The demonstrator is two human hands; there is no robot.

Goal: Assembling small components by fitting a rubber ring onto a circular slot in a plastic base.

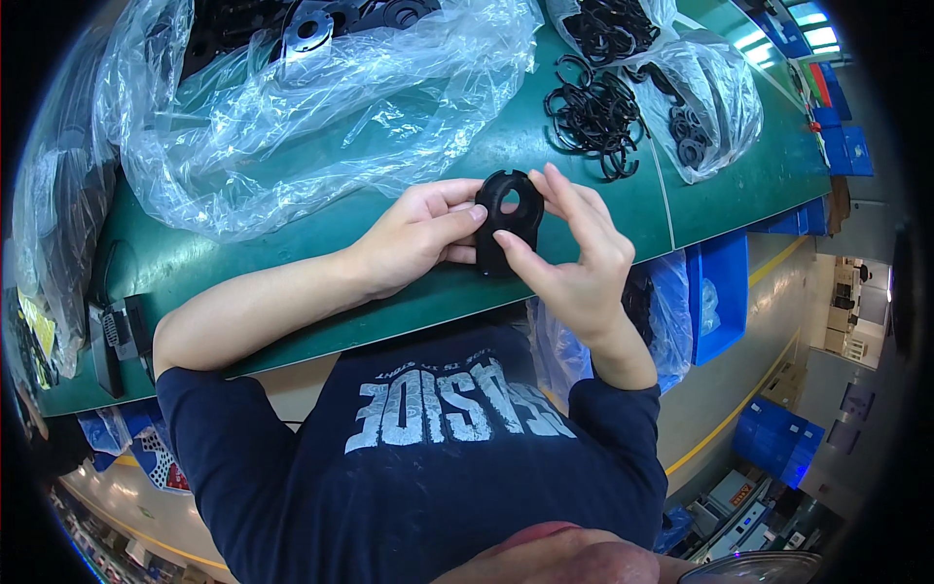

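A black part (508, 222) with a round opening near its upper end is held upright over the near side of the green tabletop (725, 214), in front of the person's chest. The left hand (420, 234) pinches its left edge, thumb on the front and fingers behind, a grip that probably serves to steady it while leaving the opening uncovered. The right hand (589, 243) has its thumb parted from its forefinger, the thumb at the lower face and the forefinger near the upper right edge; dark on dark, I cannot tell whether they pinch the part or only brace it. Beyond the hands, to the right, a loose heap of black curved pieces (589, 112) lies on the tabletop, presumably tipped out there for easy picking. Beside it, a clear bag (730, 97) holds small black rings (689, 139). To the far left, wide plastic sheeting (321, 117) lies spread around flat black parts (399, 14), perhaps opened out to give access to them. A blue bin (722, 297) sits beyond the tabletop's edge, on the right.
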